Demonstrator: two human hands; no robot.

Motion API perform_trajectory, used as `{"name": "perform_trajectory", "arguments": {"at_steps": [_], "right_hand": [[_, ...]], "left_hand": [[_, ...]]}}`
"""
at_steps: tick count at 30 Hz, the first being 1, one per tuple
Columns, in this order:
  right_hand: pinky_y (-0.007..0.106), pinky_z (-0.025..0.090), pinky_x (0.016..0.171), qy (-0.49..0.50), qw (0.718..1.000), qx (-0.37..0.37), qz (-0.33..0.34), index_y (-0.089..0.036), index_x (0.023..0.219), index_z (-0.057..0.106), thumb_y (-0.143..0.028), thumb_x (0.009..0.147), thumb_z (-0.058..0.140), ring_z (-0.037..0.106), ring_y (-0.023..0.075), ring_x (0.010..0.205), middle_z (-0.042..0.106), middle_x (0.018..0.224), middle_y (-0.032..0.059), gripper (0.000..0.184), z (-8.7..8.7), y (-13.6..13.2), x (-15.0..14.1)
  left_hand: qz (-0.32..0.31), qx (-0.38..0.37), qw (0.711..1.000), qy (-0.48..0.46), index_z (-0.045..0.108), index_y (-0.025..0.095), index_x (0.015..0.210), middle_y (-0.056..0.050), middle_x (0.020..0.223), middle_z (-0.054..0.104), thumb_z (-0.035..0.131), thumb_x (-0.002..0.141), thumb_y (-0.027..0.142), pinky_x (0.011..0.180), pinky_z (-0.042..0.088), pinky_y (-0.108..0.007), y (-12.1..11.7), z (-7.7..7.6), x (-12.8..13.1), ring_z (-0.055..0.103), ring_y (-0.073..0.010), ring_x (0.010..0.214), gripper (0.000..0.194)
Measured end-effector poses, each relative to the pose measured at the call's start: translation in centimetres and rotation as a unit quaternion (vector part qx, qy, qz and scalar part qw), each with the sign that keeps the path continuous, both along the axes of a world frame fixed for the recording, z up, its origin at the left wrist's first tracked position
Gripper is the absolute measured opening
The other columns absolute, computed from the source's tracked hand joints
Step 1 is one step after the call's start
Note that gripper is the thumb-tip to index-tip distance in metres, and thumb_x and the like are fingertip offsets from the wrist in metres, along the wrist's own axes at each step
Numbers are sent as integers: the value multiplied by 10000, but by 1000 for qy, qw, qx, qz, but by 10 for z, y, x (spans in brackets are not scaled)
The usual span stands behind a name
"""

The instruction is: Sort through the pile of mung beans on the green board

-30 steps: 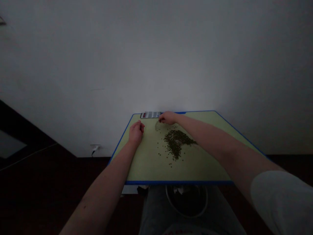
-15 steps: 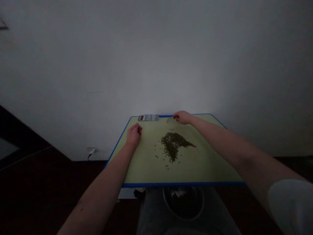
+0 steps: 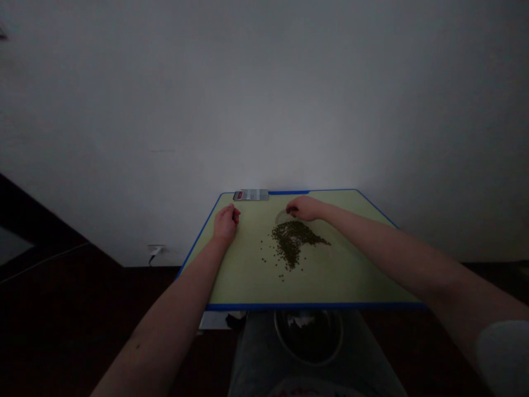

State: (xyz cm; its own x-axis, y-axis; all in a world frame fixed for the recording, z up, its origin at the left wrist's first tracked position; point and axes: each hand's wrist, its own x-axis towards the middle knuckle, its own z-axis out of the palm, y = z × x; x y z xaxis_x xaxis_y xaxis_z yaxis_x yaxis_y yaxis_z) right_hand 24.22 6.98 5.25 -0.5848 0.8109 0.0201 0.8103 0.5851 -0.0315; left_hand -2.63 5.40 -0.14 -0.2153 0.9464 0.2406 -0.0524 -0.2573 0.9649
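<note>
A pile of small dark green beans point(image 3: 294, 243) lies in the middle of a pale green board with a blue edge point(image 3: 248, 281). My right hand point(image 3: 305, 208) is at the far end of the pile, fingers closed on a small thin pale piece point(image 3: 280, 216) that touches the beans. My left hand point(image 3: 225, 223) rests on the board's far left part, fingers curled in, with nothing visible in it. Stray beans lie scattered to the left of the pile.
A phone point(image 3: 250, 195) lies at the board's far edge against the white wall. A round bowl point(image 3: 308, 336) sits on my lap below the board's near edge. A wall socket point(image 3: 155, 251) is low on the left. The room is dim.
My right hand has come back from the board's far edge toward me and left, down to the top of the bean pile. The left hand has hardly moved.
</note>
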Motion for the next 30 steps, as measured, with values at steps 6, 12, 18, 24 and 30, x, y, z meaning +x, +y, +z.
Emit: {"name": "perform_trajectory", "arguments": {"at_steps": [6, 12, 18, 24, 30], "right_hand": [[237, 387, 676, 7, 1000, 26, 16, -190, 977, 638, -197, 781, 449, 589, 173, 818, 664, 941, 63, 272, 8, 2, -11], [204, 379, 741, 19, 998, 33, 47, -237, 992, 635, -224, 796, 469, 576, 144, 893, 656, 991, 21, 257, 3, 13, -46], [241, 381, 746, 14, 998, 59, -26, -208, 977, 651, -200, 786, 460, 574, 179, 899, 655, 986, 60, 270, 2, 38, -26], [239, 380, 657, 2, 997, 44, -61, -195, 934, 659, -205, 766, 453, 585, 167, 761, 669, 877, 51, 266, -4, 36, 9], [213, 378, 680, 9, 999, 29, -25, -215, 950, 649, -217, 765, 468, 578, 146, 794, 669, 900, 21, 259, -5, 7, 6]], "left_hand": [[0, -3, 1000, 2, 505, 161, 585, 42, 402, 394, 441, 751, 457, 337, 227, -201, -1, 1, 0, 329, -67, 341, 345], [0, -13, 1000, -7, 500, 160, 585, 45, 411, 393, 445, 747, 449, 344, 232, -200, 0, 0, -1, 334, -64, 345, 335], [-3, -13, 1000, -5, 496, 161, 588, 43, 412, 398, 447, 747, 447, 346, 239, -198, -2, 2, -1, 336, -64, 347, 331], [-11, -4, 1000, -2, 501, 160, 591, 45, 405, 392, 449, 749, 457, 345, 231, -205, -4, 5, 1, 327, -67, 343, 341], [-9, -1, 1000, 2, 502, 160, 584, 43, 405, 389, 449, 748, 466, 343, 221, -209, -1, 3, 1, 321, -68, 344, 351]]}}
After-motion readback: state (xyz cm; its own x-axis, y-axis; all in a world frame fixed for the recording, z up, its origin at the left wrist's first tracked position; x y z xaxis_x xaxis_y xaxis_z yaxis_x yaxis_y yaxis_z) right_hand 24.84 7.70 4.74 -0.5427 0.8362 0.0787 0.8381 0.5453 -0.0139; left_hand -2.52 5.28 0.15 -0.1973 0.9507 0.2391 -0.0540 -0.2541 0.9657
